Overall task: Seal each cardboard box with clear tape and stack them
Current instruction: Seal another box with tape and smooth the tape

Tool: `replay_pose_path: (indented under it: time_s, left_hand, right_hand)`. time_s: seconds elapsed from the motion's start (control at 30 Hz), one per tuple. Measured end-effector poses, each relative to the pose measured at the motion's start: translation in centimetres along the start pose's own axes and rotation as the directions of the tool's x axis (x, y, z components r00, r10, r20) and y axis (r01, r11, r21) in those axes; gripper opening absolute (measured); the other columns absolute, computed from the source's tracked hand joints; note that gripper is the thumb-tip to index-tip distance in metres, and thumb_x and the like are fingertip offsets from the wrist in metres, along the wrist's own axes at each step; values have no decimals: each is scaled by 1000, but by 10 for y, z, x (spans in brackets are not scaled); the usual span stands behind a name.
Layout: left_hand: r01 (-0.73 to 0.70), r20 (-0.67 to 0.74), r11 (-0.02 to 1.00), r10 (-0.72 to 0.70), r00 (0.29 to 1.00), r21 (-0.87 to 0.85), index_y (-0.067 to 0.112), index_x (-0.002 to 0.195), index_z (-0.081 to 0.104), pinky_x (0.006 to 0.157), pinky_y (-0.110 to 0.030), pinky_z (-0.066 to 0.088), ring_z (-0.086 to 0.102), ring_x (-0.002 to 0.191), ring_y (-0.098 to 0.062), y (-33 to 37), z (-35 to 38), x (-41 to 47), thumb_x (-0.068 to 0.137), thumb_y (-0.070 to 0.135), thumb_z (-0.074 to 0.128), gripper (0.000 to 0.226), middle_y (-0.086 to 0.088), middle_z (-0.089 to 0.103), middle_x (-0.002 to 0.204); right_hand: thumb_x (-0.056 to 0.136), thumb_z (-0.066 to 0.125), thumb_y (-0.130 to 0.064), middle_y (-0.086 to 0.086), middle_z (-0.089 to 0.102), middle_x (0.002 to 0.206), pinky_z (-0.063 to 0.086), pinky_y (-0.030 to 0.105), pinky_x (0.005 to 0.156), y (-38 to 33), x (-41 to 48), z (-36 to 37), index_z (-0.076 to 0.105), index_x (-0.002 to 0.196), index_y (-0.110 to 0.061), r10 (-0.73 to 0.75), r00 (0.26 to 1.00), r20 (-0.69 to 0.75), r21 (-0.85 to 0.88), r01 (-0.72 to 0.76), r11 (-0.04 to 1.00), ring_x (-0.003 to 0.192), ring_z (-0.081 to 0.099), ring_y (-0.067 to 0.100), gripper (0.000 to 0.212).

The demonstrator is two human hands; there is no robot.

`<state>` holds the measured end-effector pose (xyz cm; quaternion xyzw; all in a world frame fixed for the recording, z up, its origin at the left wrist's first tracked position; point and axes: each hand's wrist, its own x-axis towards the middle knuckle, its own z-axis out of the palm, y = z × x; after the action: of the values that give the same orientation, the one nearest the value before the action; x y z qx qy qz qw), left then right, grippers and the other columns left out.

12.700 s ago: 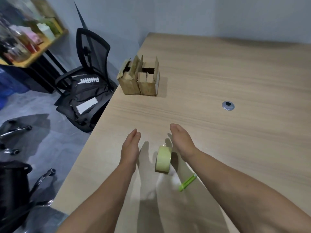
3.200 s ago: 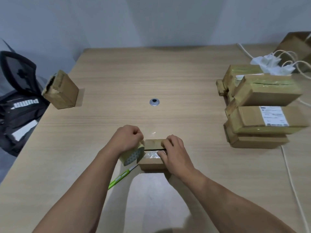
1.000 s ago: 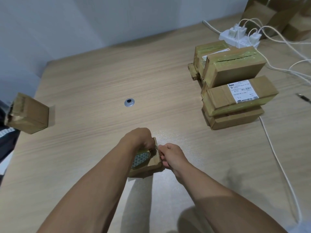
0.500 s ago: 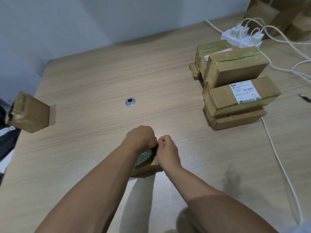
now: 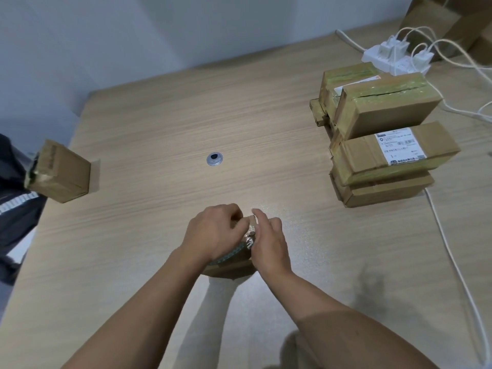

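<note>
Head view is showing both hands meeting over a small cardboard box (image 5: 231, 267) lying on the wooden table (image 5: 149, 123), near the front edge. The left hand (image 5: 213, 233) is curling over the box's top with the tape roll (image 5: 232, 253) tucked under its palm, fingers closed on the roll. The right hand (image 5: 267, 241) is lying along the box's right side with fingers loosely extended, pressing crinkled clear tape (image 5: 250, 233) against the cardboard; whether it is pinching anything cannot be told. Half a second ago the right hand was bunched tight against the left knuckles; it is now sitting flatter and a little apart, so more of the shiny tape is showing between the hands.

A second small box (image 5: 60, 170) is sitting at the table's left edge, well apart. At the right, a stack of sealed boxes (image 5: 383, 145) is standing in the same spot as before. One of them is carrying a white shipping label (image 5: 399, 146) with a barcode and small print too fine to read. A white power strip (image 5: 394, 55) with plugged chargers is lying behind the stack. A round metal grommet (image 5: 215, 159) is sitting mid-table.
</note>
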<state>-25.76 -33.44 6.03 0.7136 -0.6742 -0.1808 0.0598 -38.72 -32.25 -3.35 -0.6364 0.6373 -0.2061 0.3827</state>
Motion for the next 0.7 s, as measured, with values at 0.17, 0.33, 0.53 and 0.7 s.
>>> replay_pose_path:
  time_s: [0.17, 0.33, 0.53, 0.7]
  left_hand:
    - [34, -24, 881, -51, 998, -471, 38, 100, 67, 72, -24, 50, 64, 84, -5, -30, 6, -32, 79, 67, 41, 45, 16, 70, 94]
    - [144, 58, 566, -166, 984, -812, 23, 55, 56, 52, -21, 34, 42, 55, -7, -44, 9, -49, 80, 42, 63, 32, 10, 44, 57]
    - [120, 51, 572, -134, 990, -812, 21, 66, 64, 56, -20, 38, 49, 61, -8, -57, 6, -43, 73, 53, 65, 33, 5, 54, 63]
    - [123, 95, 686, -78, 992, -717, 21, 64, 63, 56, -18, 36, 48, 58, -6, -68, -3, -36, 79, 41, 67, 26, 10, 52, 59]
  right_hand:
    - [94, 54, -1, -7, 30, 141, 49, 41, 96, 1, 8, -4, 38, 149, -44, -55, 997, 49, -99, 60, 993, 117, 44, 20, 72]
    - [99, 43, -6, -3, 34, 154, 44, 44, 104, -9, 10, -9, 42, 150, -30, -71, 993, 98, -119, 83, 989, 134, 36, 21, 57]
    - [109, 27, -38, -6, 43, 151, 40, 39, 105, -18, 11, 0, 43, 148, -25, -17, 996, 88, -17, 18, 1000, 133, 41, 18, 44]
    - [109, 28, -43, -14, 41, 153, 42, 38, 101, -18, 8, 5, 42, 148, -32, -32, 991, 129, -11, 33, 999, 131, 47, 17, 44]
